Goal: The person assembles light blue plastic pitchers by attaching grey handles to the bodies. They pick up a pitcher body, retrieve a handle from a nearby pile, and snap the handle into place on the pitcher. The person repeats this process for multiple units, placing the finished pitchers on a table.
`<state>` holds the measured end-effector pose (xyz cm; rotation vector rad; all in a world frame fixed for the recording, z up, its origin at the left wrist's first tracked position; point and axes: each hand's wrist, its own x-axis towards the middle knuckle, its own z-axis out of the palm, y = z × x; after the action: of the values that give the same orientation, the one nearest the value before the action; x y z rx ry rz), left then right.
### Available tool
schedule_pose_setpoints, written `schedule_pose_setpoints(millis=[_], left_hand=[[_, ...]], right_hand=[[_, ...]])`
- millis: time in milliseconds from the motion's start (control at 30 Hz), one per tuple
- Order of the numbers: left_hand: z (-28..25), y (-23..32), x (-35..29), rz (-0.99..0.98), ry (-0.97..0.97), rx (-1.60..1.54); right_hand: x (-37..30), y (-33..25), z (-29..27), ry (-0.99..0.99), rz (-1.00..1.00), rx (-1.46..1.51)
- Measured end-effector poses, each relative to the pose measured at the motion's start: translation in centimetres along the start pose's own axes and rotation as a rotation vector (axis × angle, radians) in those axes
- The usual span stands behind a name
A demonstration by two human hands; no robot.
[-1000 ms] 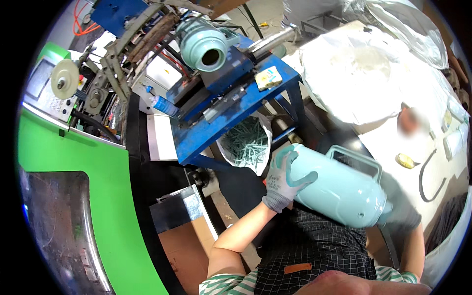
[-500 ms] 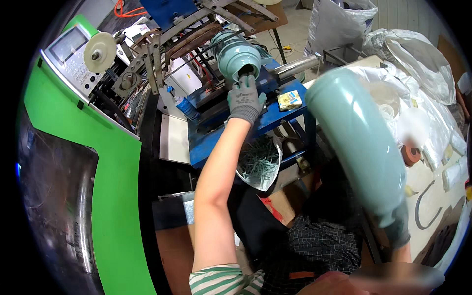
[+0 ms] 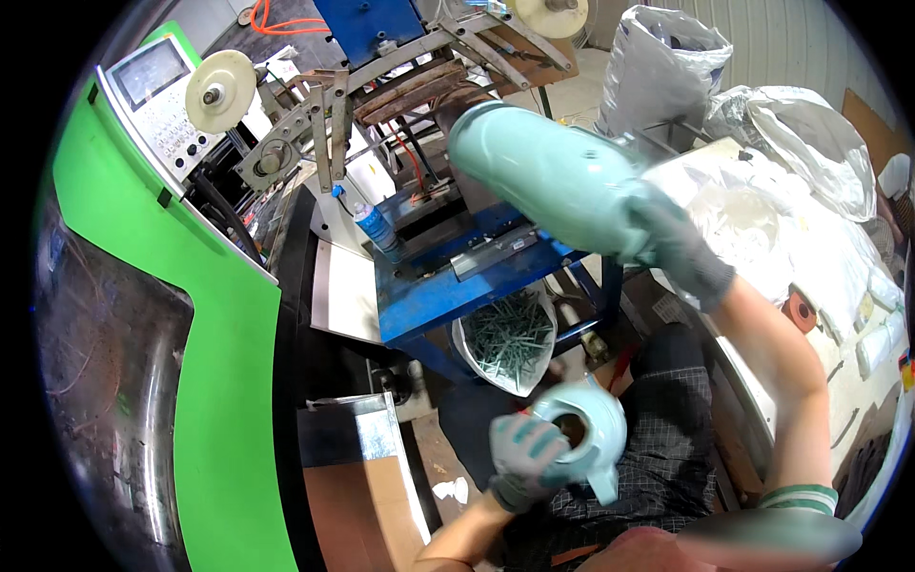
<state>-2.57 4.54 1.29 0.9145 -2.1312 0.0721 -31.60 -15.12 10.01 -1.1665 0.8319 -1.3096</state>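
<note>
A large pale green plastic bottle point(image 3: 543, 172) is in my gloved right hand point(image 3: 679, 250), which grips it at the neck end. Its rounded far end points up and left, over the blue machine stand point(image 3: 448, 296). Low in front of my lap, my gloved left hand point(image 3: 527, 456) has its fingers at the open mouth of a second green bottle point(image 3: 605, 424). That bottle's mouth faces up and left, and a short tab or handle sticks out at its lower side. Motion smears both bottles a little.
The green machine cabinet point(image 3: 224, 305) with a control panel rises on the left. Metal linkage arms point(image 3: 329, 124) hang over the stand. A white bag of green plastic scraps point(image 3: 505, 338) sits beneath it. Clear and white plastic bags point(image 3: 753, 210) cover the right-hand table. A blue can point(image 3: 378, 232) stands on the stand.
My left hand has drawn the second bottle off the machine and back to my lap. My right hand has swung its bottle up and left, over the stand.
</note>
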Motion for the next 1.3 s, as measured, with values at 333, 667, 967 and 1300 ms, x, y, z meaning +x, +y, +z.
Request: schedule_pose_setpoints(millis=[333,667,967,1300], left_hand=[[3.2,2.7,-3.6,0.113,-0.144,-0.154],[2.6,0.7,-3.8,0.037,-0.176,-0.045],[4.7,2.7,-0.6,0.099,-0.147,-0.171],[3.6,-0.3,1.1,-0.037,-0.052,-0.120]], right_hand=[[23.6,3.8,10.6,0.113,0.172,0.254],[1.5,8.0,6.5,0.099,-0.259,-0.263],[-40.3,10.5,-26.7,1.185,0.341,-1.965],[-29.8,6.5,-16.4,1.026,-0.412,-1.238]])
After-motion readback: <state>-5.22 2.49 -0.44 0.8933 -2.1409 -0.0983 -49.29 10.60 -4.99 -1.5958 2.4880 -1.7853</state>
